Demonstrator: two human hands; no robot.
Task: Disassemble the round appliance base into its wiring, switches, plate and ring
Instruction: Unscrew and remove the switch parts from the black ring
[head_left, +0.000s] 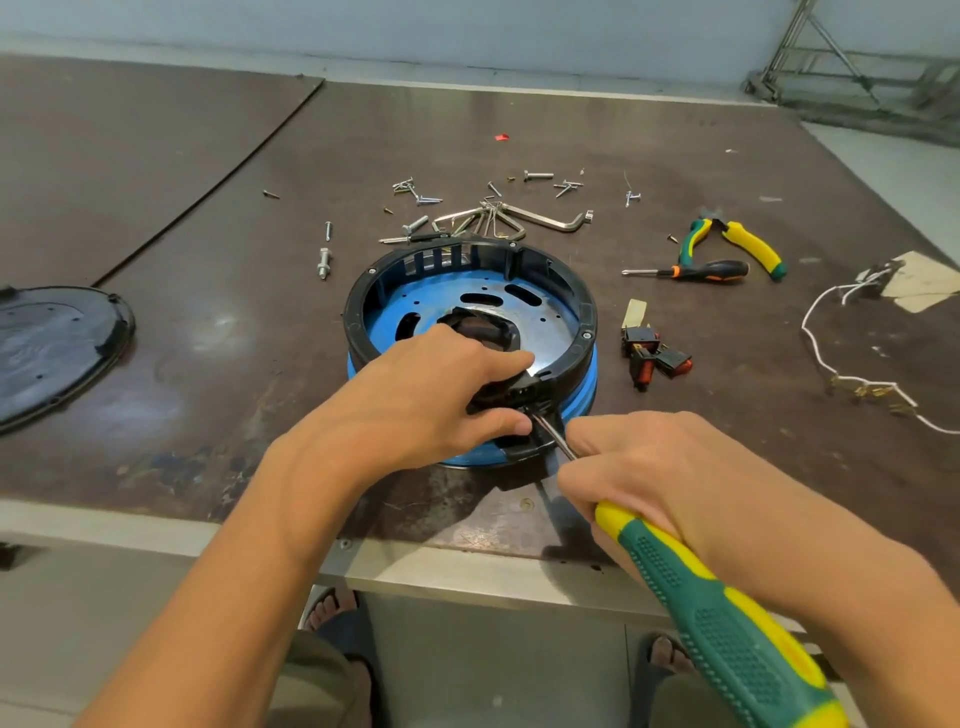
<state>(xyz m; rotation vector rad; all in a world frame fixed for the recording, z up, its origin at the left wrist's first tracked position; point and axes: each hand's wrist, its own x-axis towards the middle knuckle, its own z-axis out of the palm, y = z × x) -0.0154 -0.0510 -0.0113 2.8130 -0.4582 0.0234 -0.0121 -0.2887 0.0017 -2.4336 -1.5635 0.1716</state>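
We've got the round base (470, 332) near the counter (218, 332) edge — left hand (441, 400) clamped on its stiff black ring (358, 306), right hand (644, 478) gripping the screwdriver (727, 623) — brittle-looking plastic, so hold the rim, pry gently.

A: Left of the round base (470, 332), open table (234, 322) until the dark oval cover (57, 348) at the edge.

B: Far side's crowded: loose screws (421, 200) and hex keys (498, 218) just behind the rim.

A: Right, switches (654, 356) sit close; pliers (737, 244), small screwdriver (696, 270) and white wiring (841, 353) farther out.

B: The near gap looks blocked by both hands, probably.
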